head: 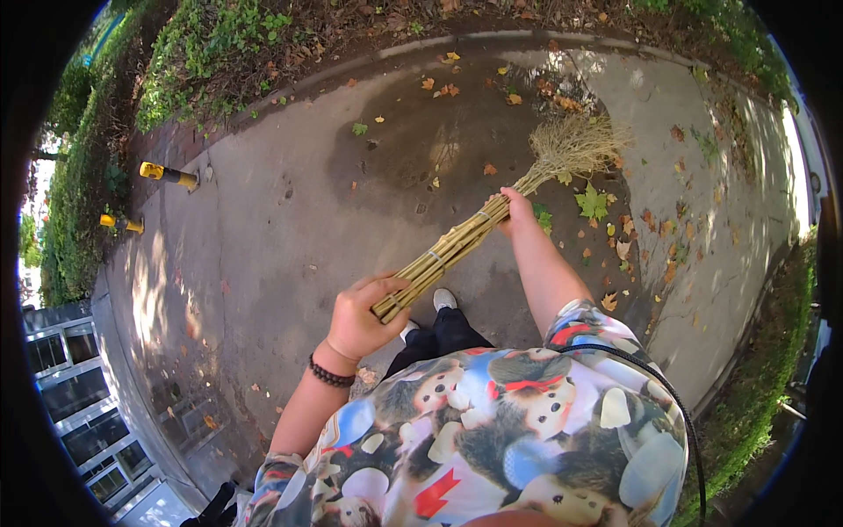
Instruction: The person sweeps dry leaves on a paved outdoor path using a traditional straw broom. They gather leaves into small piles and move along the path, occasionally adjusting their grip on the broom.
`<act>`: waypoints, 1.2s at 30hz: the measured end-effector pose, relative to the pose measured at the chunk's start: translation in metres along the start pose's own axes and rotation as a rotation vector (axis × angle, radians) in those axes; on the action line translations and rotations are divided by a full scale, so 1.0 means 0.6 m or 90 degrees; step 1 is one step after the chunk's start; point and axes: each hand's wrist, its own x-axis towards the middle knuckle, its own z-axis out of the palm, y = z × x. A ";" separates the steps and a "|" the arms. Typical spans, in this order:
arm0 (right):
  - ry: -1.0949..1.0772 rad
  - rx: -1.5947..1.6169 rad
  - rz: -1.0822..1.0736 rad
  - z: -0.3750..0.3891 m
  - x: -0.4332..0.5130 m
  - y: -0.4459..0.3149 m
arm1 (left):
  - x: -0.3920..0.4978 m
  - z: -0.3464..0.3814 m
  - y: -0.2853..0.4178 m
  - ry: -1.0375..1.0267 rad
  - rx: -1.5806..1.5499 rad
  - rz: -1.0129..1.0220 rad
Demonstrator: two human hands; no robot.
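A broom of bundled bamboo sticks (442, 253) slants across the view in front of me, bound with several wire ties. My left hand (370, 309) grips its handle end, low and to the left. Farther up the handle, close to where the twigs begin, my right hand (515, 209) is wrapped around it. The splayed twig head (579, 146) points away to the upper right, over the wet dark patch of pavement (402, 141). Whether the twigs touch the ground I cannot tell. A large green-yellow maple leaf (593, 203) lies just below the twig head.
Fallen leaves (668, 230) are scattered over the pavement, mostly to the right. A curb (421, 45) edges the planted bed ahead. Two yellow-and-black bollards (170, 174) stand at the left near a hedge (79, 217). A windowed structure (79, 382) is at lower left, and a grassy strip (757, 408) at right.
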 end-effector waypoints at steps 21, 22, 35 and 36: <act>-0.217 -0.465 0.381 0.547 0.083 0.276 | 0.075 -0.084 0.026 0.487 -0.047 -0.388; -0.216 -0.435 0.387 0.517 0.117 0.223 | 0.122 -0.069 0.026 0.439 -0.041 -0.369; 0.231 -0.022 -0.050 -0.019 0.340 -0.744 | 0.835 0.407 0.107 -0.172 -0.125 0.092; 0.218 -0.005 -0.085 -0.036 0.343 -0.800 | 0.873 0.434 0.115 -0.165 -0.141 0.101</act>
